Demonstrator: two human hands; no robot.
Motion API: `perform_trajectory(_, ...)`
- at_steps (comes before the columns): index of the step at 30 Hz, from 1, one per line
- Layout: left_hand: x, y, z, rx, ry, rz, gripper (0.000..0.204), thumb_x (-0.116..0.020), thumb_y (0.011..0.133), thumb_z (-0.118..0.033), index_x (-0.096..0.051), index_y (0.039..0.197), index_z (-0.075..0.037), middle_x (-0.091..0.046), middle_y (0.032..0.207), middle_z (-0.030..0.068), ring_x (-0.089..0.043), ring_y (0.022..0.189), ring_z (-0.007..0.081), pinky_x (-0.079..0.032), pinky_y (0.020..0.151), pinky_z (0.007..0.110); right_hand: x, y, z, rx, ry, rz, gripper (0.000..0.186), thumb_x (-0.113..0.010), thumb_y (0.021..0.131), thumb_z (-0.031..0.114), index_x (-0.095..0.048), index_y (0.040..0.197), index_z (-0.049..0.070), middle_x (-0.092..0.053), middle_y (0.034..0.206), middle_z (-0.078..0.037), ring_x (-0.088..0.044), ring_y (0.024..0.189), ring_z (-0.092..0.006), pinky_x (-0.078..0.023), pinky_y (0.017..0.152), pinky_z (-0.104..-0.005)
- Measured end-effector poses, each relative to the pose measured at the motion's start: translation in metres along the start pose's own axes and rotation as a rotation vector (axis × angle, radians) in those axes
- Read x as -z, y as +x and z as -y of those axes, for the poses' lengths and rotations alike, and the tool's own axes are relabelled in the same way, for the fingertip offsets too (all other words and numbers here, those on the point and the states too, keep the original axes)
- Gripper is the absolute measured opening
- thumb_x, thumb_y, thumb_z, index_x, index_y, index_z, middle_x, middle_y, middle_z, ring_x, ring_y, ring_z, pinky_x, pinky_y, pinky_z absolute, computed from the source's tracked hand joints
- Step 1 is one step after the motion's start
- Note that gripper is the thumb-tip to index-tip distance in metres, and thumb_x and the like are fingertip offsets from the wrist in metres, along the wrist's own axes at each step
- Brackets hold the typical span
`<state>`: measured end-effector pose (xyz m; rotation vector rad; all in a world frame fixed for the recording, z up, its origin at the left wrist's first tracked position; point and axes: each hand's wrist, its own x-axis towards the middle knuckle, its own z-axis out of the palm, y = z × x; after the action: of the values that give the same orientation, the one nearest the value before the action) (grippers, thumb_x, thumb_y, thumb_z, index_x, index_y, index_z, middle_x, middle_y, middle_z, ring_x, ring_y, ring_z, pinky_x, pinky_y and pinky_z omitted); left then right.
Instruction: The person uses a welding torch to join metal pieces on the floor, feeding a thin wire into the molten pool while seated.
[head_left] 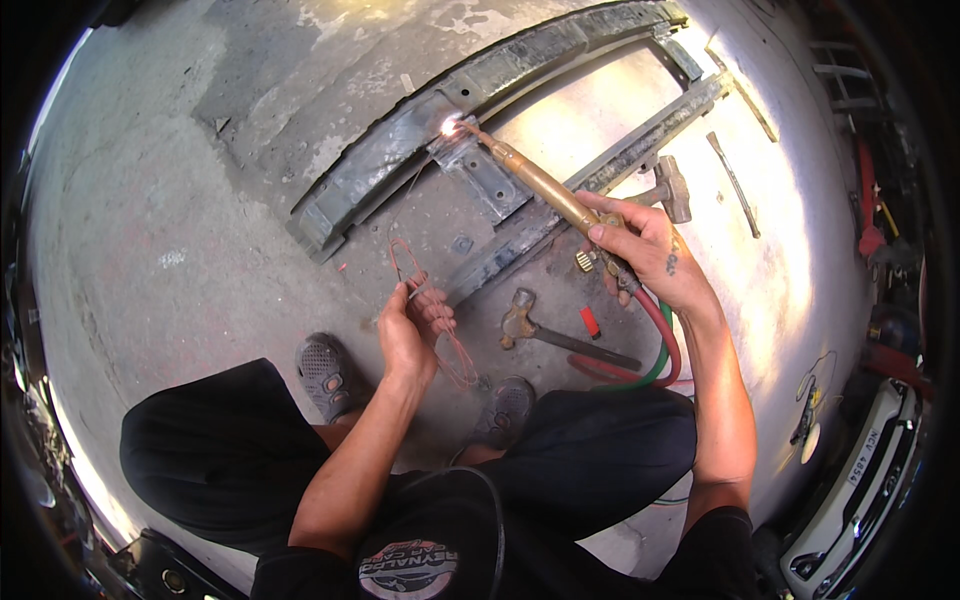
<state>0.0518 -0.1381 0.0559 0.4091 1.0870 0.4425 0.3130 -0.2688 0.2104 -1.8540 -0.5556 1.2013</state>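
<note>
My right hand (640, 245) is closed round a brass gas torch (545, 187). Its lit tip glows white against a curved dark metal beam (400, 130), where a short flat bracket (487, 178) meets it. Closed fingers of my left hand (412, 325) hold a bent length of thin copper-coloured wire (455, 360), looped above and below the hand. A straight thin end of it seems to reach up toward the flame. Red and green hoses (665, 345) run from the torch's rear end. Beyond the bracket lies a straight metal bar (510, 250), partly behind the torch and my right hand.
A hammer (520, 318) and a red lighter (590, 322) lie on the concrete between my feet and the bar. Another hammer (672, 190) rests beyond my right hand, near a thin metal rod (733, 185). A vehicle's front bumper (850, 490) stands at lower right.
</note>
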Motion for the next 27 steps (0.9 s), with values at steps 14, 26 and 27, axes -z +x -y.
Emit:
perform_trajectory(14, 0.0014, 0.0011, 0.0002, 0.0, -0.003, 0.008, 0.042, -0.031, 0.112, -0.03, -0.056, 0.128, 0.0, -0.067, 0.089, 0.0128, -0.065, 0.07, 0.0216, -0.057, 0.064, 0.037, 0.0002, -0.0002, 0.0008, 0.007, 0.011, 0.016, 0.051, -0.064, 0.103, 0.021, -0.055, 0.148, 0.001, -0.067, 0.09, -0.005, -0.062, 0.054, -0.0117, -0.047, 0.042, -0.0266)
perform_trajectory(26, 0.0027, 0.0041, 0.0002, 0.0, -0.009, 0.011, 0.042, -0.031, 0.112, -0.029, -0.056, 0.128, 0.0, -0.067, 0.09, 0.0135, -0.065, 0.07, 0.0221, -0.057, 0.063, 0.037, -0.0004, -0.0007, 0.0019, -0.001, -0.001, 0.003, 0.051, -0.064, 0.102, 0.022, -0.055, 0.148, 0.001, -0.068, 0.09, -0.006, -0.062, 0.054, -0.0118, -0.047, 0.042, -0.0266)
perform_trajectory(27, 0.0031, 0.0044, 0.0003, -0.001, -0.009, 0.013, 0.042, -0.031, 0.112, -0.029, -0.056, 0.128, 0.0, -0.067, 0.09, 0.0135, -0.065, 0.069, 0.0222, -0.057, 0.063, 0.037, -0.0006, -0.0007, 0.002, -0.002, -0.002, 0.002, 0.051, -0.064, 0.102, 0.022, -0.055, 0.148, 0.001, -0.068, 0.09, -0.006, -0.062, 0.054, -0.0118, -0.047, 0.042, -0.0266)
